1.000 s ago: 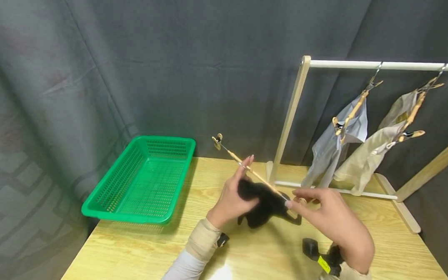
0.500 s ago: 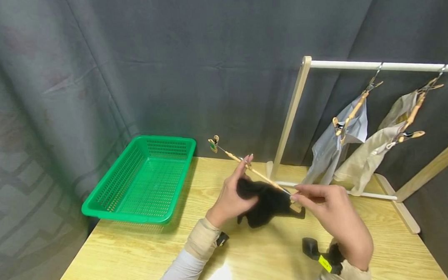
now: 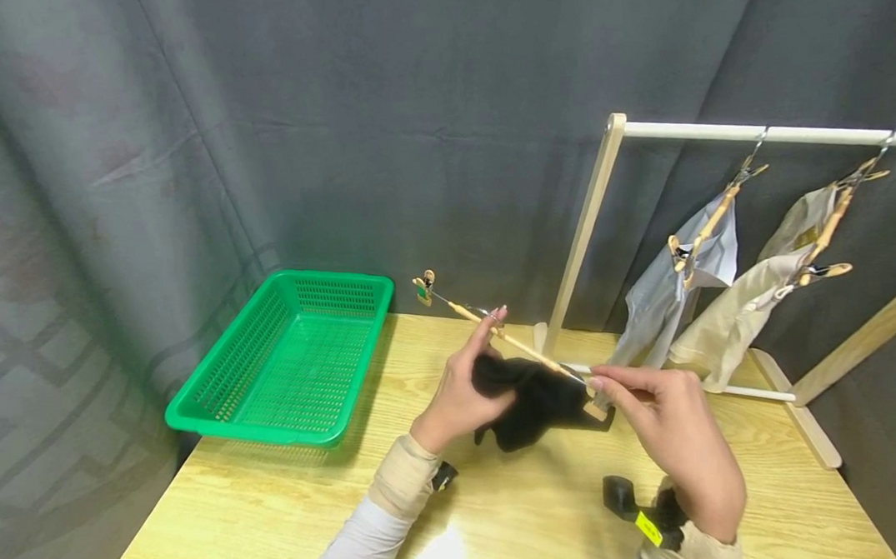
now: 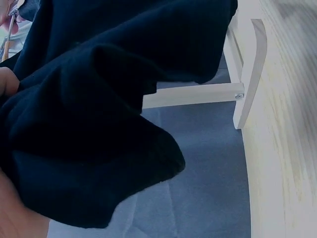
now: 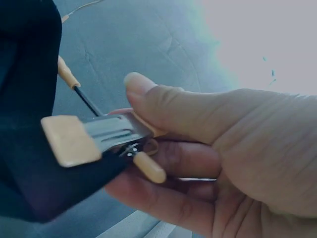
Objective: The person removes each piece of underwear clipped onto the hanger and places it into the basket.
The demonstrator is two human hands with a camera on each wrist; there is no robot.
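A clip hanger point(image 3: 528, 348) with a light wooden bar slants across the middle of the head view. Black cloth point(image 3: 529, 409) hangs beneath it. My left hand point(image 3: 461, 400) holds the cloth, thumb on the near side, and its upper fingers touch the bar. My right hand point(image 3: 680, 436) pinches the clip point(image 5: 72, 141) at the hanger's right end between thumb and fingers. That clip's wooden pad lies over a corner of the cloth in the right wrist view. The other clip point(image 3: 423, 287) sits free at the far left end of the hanger.
A green plastic basket point(image 3: 287, 386) stands on the left of the wooden table point(image 3: 503, 510). At right is a wood rack point(image 3: 584, 223) with a white rail, where grey-blue cloth point(image 3: 655, 304) and beige cloth point(image 3: 735, 321) hang from clip hangers. Grey curtain point(image 3: 411, 131) closes the back.
My right hand has shifted slightly right with the clip, whose wooden pad now shows over the cloth. The hanger's left end has moved a little left. My left hand stays almost in place.
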